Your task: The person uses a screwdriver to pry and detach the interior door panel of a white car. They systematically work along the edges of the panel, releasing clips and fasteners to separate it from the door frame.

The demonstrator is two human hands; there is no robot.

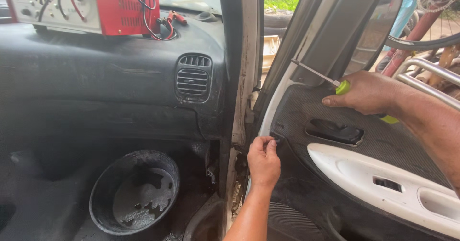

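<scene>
My right hand [368, 92] rests on top of the open car door's dark panel [297, 112] and grips a screwdriver [326, 79] with a yellow-green handle, its metal shaft pointing up and left. My left hand [263, 160] reaches up from below and pinches the panel's front edge near the hinge side, fingertips closed on something small that I cannot make out. A black inner door handle [335, 132] sits in its recess between the two hands. Below it runs a white armrest [383, 183] with switch openings.
A red and white charger box [81, 4] with red and black cables sits on the dark dashboard [96, 78], beside an air vent [192, 80]. A round black speaker cover [135, 190] lies in the footwell. Bicycle parts and metal rails [426, 78] stand outside the door.
</scene>
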